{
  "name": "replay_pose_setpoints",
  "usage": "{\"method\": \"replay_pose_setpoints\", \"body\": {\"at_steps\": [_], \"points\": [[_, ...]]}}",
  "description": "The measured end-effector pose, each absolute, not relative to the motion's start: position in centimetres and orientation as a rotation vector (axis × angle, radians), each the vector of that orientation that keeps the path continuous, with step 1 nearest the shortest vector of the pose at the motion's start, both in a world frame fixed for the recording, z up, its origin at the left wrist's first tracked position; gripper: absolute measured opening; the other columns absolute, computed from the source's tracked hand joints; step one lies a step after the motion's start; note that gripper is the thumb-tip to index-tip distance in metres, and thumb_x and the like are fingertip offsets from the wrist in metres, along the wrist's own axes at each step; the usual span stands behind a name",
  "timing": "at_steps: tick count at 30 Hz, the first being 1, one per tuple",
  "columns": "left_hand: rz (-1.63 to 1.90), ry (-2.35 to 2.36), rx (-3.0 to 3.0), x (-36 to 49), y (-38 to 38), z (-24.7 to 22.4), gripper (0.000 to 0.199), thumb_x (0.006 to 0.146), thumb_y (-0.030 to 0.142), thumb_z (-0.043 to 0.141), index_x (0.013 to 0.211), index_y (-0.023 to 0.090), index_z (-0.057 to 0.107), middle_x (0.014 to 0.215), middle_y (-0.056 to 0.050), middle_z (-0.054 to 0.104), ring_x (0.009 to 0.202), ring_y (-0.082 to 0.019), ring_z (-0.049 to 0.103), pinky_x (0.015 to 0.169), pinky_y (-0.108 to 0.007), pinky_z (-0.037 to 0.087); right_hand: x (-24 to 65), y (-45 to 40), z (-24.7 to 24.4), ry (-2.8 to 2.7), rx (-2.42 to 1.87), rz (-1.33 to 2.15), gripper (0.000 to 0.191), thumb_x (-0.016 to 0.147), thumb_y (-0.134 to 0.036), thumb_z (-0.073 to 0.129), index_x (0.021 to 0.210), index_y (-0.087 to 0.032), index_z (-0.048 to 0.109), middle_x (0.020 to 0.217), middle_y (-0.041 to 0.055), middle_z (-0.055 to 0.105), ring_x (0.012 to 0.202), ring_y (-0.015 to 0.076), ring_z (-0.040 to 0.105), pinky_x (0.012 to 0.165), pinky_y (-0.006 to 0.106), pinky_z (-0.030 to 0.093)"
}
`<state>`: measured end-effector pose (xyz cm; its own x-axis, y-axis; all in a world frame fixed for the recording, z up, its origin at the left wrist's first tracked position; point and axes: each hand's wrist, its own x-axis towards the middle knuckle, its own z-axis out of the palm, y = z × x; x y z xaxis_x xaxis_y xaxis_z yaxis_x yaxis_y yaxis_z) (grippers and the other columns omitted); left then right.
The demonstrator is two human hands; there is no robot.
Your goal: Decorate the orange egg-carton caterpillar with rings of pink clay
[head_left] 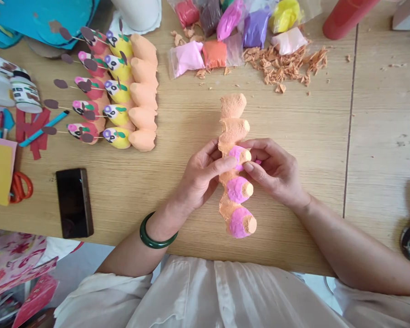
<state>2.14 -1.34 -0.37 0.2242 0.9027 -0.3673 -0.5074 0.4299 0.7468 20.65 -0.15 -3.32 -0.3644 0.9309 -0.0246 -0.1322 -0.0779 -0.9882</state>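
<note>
Egg-carton strip [233,132], peach, with its three lower cups coated pink, sits mid-table, running away from the person. Left hand [203,175] and right hand [273,171] hold it from either side, fingers [248,167] closed narrowly on the topmost pink cup [238,157]. Green bangle [158,232] circles the left wrist. On the wooden table [314,136], packets of coloured clay [256,29] and wood shavings [280,66] lie beyond the strip. To the left stand a row of decorated carton cups [118,91], a phone [74,202] and orange scissors [19,187]. Pink floral paper [13,259] shows below the table edge.
</note>
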Motion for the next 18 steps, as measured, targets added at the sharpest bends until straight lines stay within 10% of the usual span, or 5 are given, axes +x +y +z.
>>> {"method": "replay_pose_setpoints", "body": {"at_steps": [18], "points": [[1.006,0.869,0.551,1.73,-1.44,-0.7,0.027,0.082,0.028,0.092,0.103,0.023,0.076,0.091,0.002,0.075,0.079,-0.012,0.07,0.071,-0.022,0.059,20.77,0.06,-3.53,-1.431,-0.888,1.492,0.034,0.097,-0.046,0.085,0.121,-0.024,0.072,0.076,-0.0033,0.061,0.068,0.0138,0.056,0.062,0.03,0.046]]}}
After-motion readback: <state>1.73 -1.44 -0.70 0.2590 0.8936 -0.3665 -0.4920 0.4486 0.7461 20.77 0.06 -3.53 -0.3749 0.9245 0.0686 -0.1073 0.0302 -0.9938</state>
